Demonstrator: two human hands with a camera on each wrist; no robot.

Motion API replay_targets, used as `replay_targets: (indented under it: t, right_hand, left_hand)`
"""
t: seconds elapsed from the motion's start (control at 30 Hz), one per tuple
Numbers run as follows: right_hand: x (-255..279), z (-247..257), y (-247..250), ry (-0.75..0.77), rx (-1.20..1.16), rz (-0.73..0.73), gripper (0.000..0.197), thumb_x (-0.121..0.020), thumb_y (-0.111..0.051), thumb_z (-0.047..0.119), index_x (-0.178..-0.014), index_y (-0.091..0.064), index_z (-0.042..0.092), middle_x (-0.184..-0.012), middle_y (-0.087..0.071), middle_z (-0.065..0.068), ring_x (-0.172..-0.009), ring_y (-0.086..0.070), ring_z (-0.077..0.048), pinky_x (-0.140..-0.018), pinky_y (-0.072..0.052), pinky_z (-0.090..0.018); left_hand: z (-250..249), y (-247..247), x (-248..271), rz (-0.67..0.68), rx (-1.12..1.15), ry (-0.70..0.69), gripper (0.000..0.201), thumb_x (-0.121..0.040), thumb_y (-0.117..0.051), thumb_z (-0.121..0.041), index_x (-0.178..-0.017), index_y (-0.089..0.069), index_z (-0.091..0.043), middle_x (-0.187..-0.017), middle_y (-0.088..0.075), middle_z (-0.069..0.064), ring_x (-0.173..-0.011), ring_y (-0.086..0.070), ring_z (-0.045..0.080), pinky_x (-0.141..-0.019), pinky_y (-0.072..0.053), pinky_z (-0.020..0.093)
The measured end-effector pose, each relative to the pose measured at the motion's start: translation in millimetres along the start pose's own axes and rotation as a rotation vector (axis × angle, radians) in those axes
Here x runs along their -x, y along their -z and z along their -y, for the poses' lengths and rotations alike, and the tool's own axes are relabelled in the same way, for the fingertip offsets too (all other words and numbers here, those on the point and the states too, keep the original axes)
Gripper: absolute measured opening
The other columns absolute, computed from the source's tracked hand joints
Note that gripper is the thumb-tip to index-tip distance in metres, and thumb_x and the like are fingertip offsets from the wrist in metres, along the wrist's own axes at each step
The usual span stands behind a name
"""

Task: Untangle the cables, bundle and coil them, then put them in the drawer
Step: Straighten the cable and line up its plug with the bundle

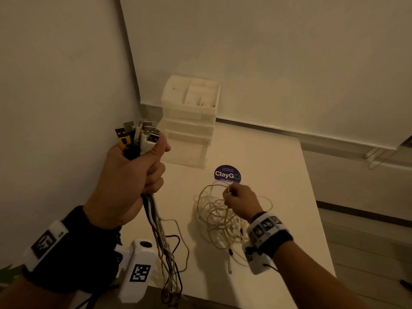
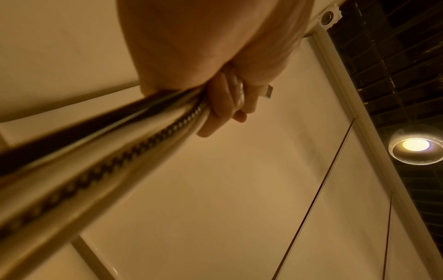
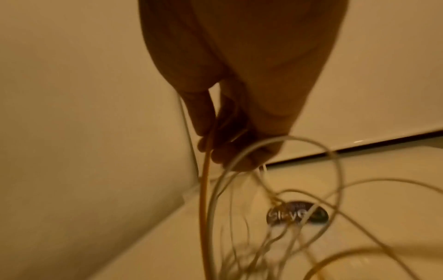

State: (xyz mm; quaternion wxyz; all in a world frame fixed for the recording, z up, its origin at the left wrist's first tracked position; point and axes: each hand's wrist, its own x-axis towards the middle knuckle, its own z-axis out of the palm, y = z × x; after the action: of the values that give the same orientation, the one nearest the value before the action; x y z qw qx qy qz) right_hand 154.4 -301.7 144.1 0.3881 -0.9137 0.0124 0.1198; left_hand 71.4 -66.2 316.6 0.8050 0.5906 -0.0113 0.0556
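Observation:
My left hand [image 1: 142, 166] is raised at the left and grips a bundle of cables [image 1: 153, 217] in its fist. Several USB plugs [image 1: 138, 134] stick up above the thumb, and the cords hang down past the table's front edge. The left wrist view shows the same cords [image 2: 115, 151] running from the curled fingers [image 2: 225, 106]. My right hand [image 1: 238, 199] is lower, over a loose tangle of pale cables [image 1: 218, 221] on the white table [image 1: 278, 175]. It pinches a yellow strand [image 1: 228, 189]. In the right wrist view the fingers [image 3: 223, 140] hold thin cords [image 3: 208, 208].
A white plastic drawer unit [image 1: 189, 121] with an open-top tray stands at the table's back left, by the wall. Its drawers look closed. A round purple sticker [image 1: 227, 173] lies just beyond the tangle. The table's right edge [image 1: 318, 208] drops to the floor.

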Motion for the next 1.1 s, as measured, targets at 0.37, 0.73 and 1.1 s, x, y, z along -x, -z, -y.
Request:
replay_targets:
  t: [0.37, 0.73, 1.1]
  right_hand:
    - [22, -9, 60, -0.269, -0.685, 0.095, 0.049, -0.102, -0.037, 0.042, -0.098, -0.063, 0.000, -0.053, -0.031, -0.002, -0.043, -0.019, -0.014, -0.044, -0.016, -0.023]
    - [38, 7, 82, 0.011, -0.805, 0.151, 0.028, -0.103, -0.035, 0.008, -0.117, -0.058, 0.010, -0.080, -0.067, -0.019, -0.068, -0.051, -0.029, -0.062, -0.043, -0.036]
    - [43, -2, 57, -0.410, -0.542, 0.209, 0.028, -0.094, -0.045, 0.011, -0.099, -0.066, -0.006, -0.076, -0.061, -0.022, -0.052, -0.052, -0.023, -0.074, -0.057, -0.054]
  left_hand:
    - [7, -20, -15, 0.091, 0.013, 0.017, 0.019, -0.084, -0.058, -0.027, -0.072, -0.059, -0.012, -0.046, -0.023, -0.004, -0.036, -0.017, 0.008, -0.039, -0.014, 0.018]
    - [12, -18, -19, 0.097, 0.020, 0.054, 0.020, -0.085, -0.058, -0.026, -0.073, -0.060, -0.010, -0.046, -0.024, -0.004, -0.035, -0.019, 0.007, -0.038, -0.018, 0.016]
    - [14, -16, -27, 0.122, 0.019, 0.044, 0.019, -0.087, -0.058, -0.027, -0.078, -0.057, -0.009, -0.045, -0.027, -0.006, -0.036, -0.019, 0.007, -0.038, -0.017, 0.017]
